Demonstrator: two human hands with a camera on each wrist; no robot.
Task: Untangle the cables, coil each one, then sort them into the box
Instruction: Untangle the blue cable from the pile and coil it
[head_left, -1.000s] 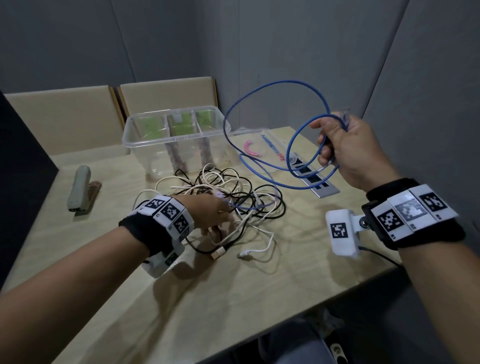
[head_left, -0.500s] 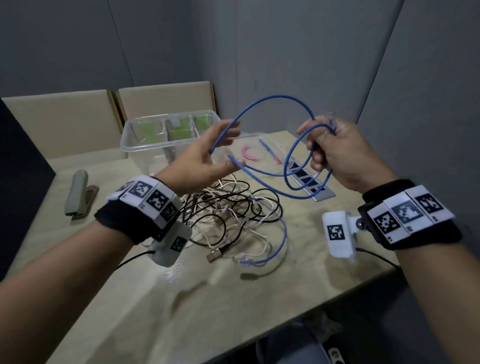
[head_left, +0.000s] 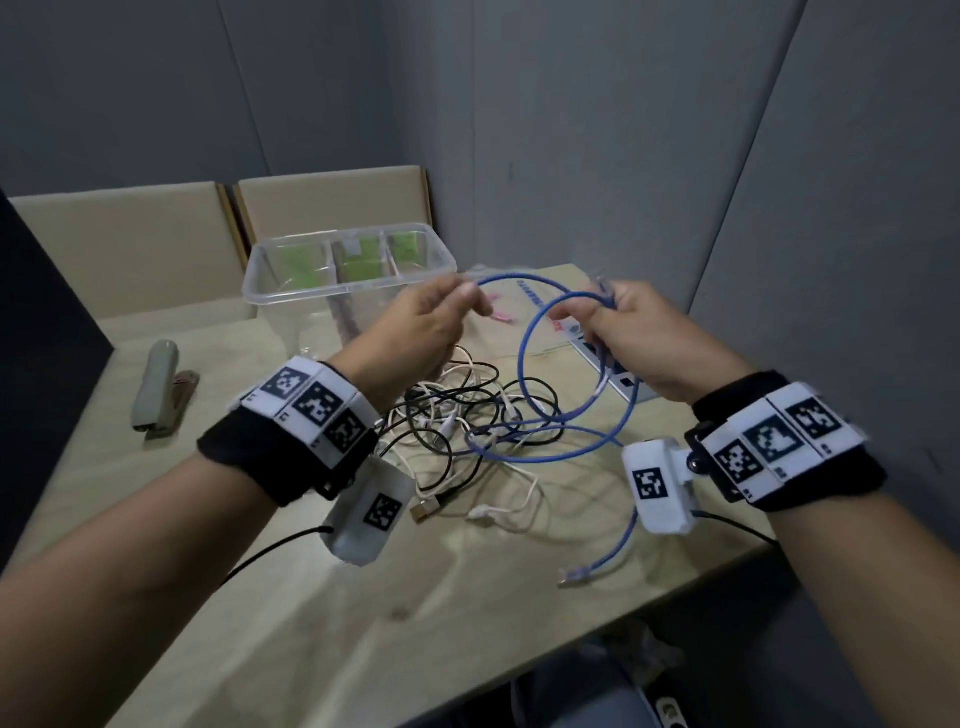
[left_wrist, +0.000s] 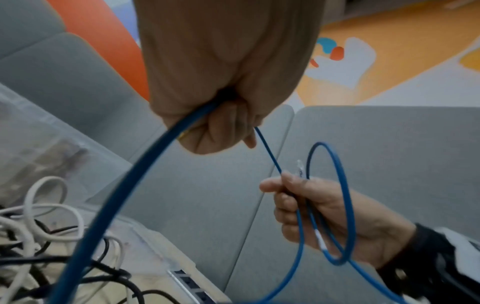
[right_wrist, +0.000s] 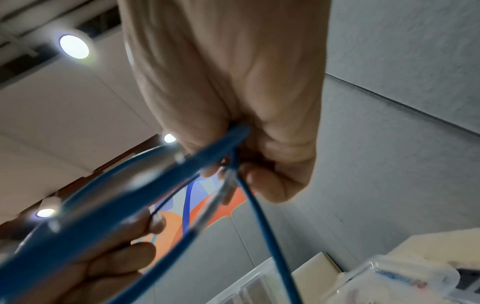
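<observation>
Both hands grip one thin, round blue cable (head_left: 524, 358) above the tabletop (head_left: 311, 597).
Right hand (head_left: 628, 338) fingers curl around its loop; left hand (head_left: 421, 327) pinches the adjoining strand.

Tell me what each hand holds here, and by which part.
Both hold the blue cable. The right hand grips the coiled loops near one plug end; the left hand pinches a mid-length stretch leading to that coil.
</observation>
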